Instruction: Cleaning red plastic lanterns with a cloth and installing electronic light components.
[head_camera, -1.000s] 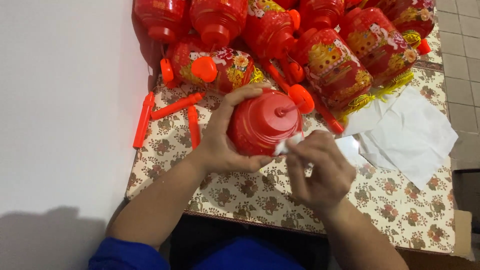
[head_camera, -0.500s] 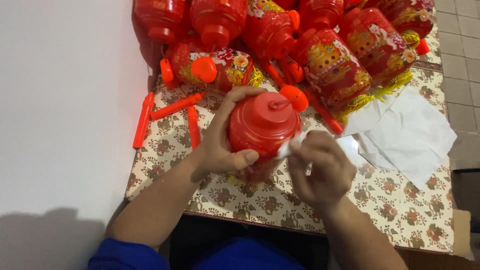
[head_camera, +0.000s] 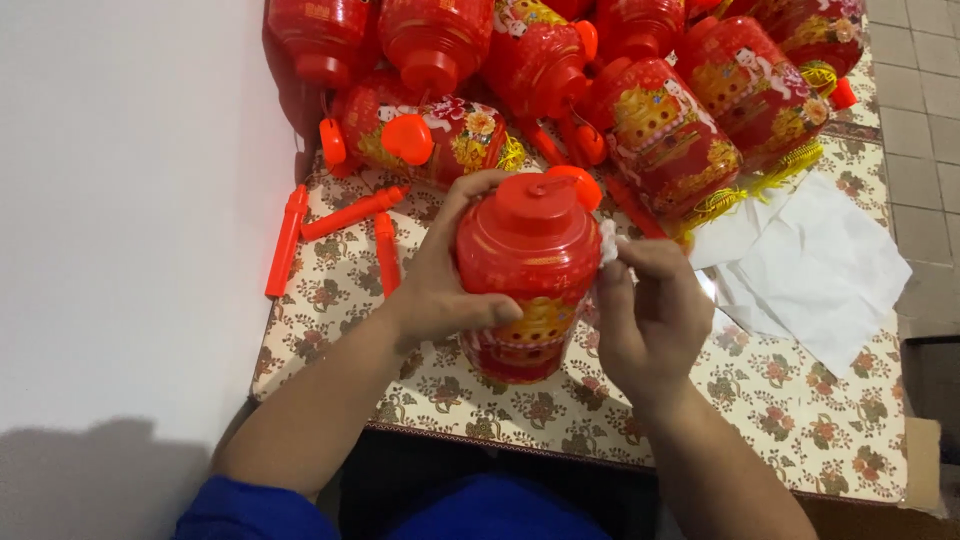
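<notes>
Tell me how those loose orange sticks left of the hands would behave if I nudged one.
The orange sticks look like slim, hard plastic, so probably stiff and light. They seem rounded and lie flat on the patterned tablecloth, so one may roll or skid sideways. One stick lies near the table's left edge, so a leftward push might send it off.

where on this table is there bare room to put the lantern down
Bare flowered cloth runs along the near edge, below the white tissues and beside the right hand. A smaller patch lies near the left hand, below the loose orange sticks. The far half is crowded with piled red lanterns; the held lantern sits mid-table.
</notes>
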